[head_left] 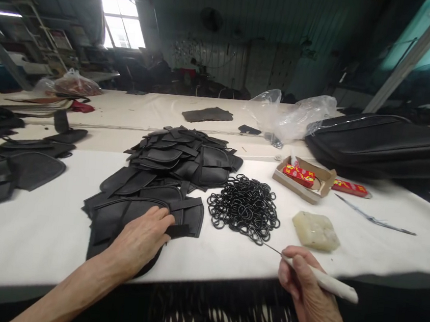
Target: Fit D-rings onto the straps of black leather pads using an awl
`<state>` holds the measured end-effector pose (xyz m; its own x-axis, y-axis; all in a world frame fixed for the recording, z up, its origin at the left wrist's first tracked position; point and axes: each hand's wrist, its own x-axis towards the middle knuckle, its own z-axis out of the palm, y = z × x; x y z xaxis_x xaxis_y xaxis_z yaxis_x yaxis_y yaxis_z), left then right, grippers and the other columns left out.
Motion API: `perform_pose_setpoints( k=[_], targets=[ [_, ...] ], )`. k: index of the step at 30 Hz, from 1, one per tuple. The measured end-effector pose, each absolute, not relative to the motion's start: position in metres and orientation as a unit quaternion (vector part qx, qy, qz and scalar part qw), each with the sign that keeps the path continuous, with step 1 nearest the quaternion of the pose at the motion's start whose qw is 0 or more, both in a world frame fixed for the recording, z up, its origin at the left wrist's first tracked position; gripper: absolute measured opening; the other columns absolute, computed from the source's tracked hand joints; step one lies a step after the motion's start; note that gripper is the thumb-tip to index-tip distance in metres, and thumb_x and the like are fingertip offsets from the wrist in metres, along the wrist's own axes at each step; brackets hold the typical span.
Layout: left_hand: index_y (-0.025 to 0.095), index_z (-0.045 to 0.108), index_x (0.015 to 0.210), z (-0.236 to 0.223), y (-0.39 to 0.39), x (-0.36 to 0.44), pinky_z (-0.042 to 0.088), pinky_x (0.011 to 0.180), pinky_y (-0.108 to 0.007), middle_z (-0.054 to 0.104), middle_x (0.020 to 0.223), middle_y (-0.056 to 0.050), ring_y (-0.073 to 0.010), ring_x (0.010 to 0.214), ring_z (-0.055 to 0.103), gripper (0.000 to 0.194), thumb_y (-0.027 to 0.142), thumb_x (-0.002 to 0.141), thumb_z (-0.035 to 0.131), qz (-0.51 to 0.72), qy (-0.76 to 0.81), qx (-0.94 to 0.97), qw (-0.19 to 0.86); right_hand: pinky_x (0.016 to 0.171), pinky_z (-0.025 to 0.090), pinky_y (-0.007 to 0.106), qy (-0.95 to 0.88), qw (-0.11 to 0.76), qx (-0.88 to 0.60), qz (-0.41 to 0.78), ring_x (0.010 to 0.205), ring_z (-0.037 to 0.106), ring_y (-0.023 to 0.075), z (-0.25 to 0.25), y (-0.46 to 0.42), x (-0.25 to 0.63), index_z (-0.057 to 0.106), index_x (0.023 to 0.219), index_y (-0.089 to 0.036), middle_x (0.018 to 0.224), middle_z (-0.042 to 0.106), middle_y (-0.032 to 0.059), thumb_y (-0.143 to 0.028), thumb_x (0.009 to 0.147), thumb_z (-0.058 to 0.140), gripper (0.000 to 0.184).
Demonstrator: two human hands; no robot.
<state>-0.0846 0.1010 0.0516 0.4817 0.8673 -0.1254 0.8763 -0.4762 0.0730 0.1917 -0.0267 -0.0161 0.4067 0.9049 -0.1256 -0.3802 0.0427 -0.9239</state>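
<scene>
Awl (336, 286) in right hand (310, 299), grip closed around it, tip at near edge of black ring pile (244, 205) on worktop (56, 247). Left hand (146, 230) on black piece (113, 217), fingers curled at strap (180, 230); can't tell if pinched.

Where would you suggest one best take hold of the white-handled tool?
Probably by its thick white handle, near the front end, coming from the right: the handle extends that way, while the thin shaft points left toward the rings. The right hand pinches it there.
</scene>
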Motion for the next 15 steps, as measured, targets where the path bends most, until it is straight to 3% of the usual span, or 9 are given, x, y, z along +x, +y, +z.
perform_pose_setpoints(
  k=[4, 8, 12, 15],
  targets=[
    [0.02, 0.051, 0.077, 0.05, 0.104, -0.09, 0.039, 0.071, -0.032, 0.054, 0.082, -0.003, -0.022, 0.085, 0.051, 0.011, 0.014, 0.079, 0.042, -0.01, 0.523, 0.848, 0.082, 0.05, 0.037, 0.017, -0.289, 0.612, -0.609, 0.414, 0.055, 0.039, 0.0096, -0.013, -0.037, 0.207, 0.064, 0.088, -0.021, 0.054, 0.043, -0.0048, -0.05, 0.074, 0.068, 0.033],
    [0.021, 0.05, 0.071, 0.051, 0.104, -0.09, 0.037, 0.067, -0.03, 0.051, 0.077, -0.001, -0.0197, 0.077, 0.051, 0.01, 0.019, 0.079, 0.043, 0.014, 0.541, 0.834, 0.107, 0.049, 0.041, 0.019, -0.321, 0.546, -0.703, 0.323, 0.054, 0.044, 0.0115, 0.001, -0.042, 0.213, 0.069, 0.083, -0.021, 0.057, 0.05, -0.0027, -0.053, 0.063, 0.073, 0.039],
    [0.021, 0.049, 0.066, 0.058, 0.1, -0.085, 0.035, 0.064, -0.028, 0.05, 0.071, 0.001, -0.017, 0.068, 0.05, 0.012, 0.025, 0.077, 0.046, 0.045, 0.559, 0.811, 0.17, 0.04, 0.04, 0.019, -0.318, 0.538, -0.732, 0.27, 0.044, 0.044, 0.0113, 0.015, -0.041, 0.205, 0.072, 0.073, -0.019, 0.046, 0.048, -0.0027, -0.052, 0.055, 0.074, 0.038],
    [0.021, 0.044, 0.062, 0.067, 0.094, -0.077, 0.032, 0.058, -0.025, 0.042, 0.062, 0.005, -0.014, 0.06, 0.043, 0.021, 0.033, 0.077, 0.05, 0.11, 0.559, 0.778, 0.265, 0.04, 0.043, 0.019, -0.313, 0.544, -0.728, 0.273, 0.044, 0.048, 0.0127, 0.016, -0.041, 0.202, 0.072, 0.075, -0.018, 0.045, 0.051, -0.0019, -0.049, 0.057, 0.074, 0.035]
  ],
)
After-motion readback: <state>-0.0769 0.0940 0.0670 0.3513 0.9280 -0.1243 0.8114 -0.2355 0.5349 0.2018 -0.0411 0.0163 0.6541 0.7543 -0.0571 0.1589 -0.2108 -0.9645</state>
